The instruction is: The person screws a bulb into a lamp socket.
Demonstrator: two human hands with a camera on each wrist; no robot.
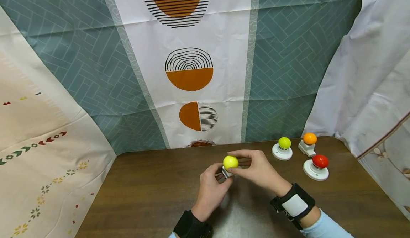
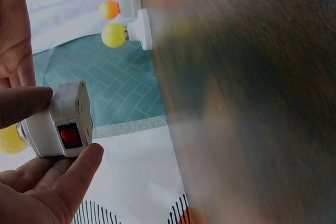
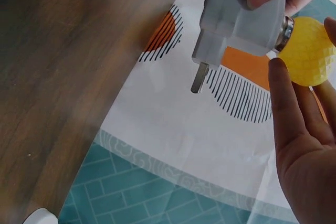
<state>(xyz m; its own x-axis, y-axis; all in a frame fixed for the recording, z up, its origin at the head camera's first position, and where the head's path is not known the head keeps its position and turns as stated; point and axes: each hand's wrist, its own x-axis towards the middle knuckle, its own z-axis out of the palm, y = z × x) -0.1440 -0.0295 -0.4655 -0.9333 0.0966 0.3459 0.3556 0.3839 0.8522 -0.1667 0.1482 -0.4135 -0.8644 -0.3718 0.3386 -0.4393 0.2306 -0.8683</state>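
Above the table, my left hand [image 1: 212, 191] grips a white bulb holder [image 3: 241, 22], thumb on one side and fingers on the other. A red rocker switch [image 2: 70, 136] shows on its side in the left wrist view, and a flat metal prong [image 3: 199, 78] sticks out of it in the right wrist view. Seated in the holder by its metal cap is a round yellow bulb [image 3: 307, 51] with a faceted surface. My right hand [image 1: 257, 168] pinches that bulb between thumb and fingers.
At the table's back right stand a yellow-green bulb [image 1: 284, 143] on a round white base, an orange bulb [image 1: 309, 138] in a white angular holder, and a red bulb [image 1: 320, 161] on another round base. Patterned cloth [image 1: 205, 42] hangs behind the wooden table [image 1: 150, 191].
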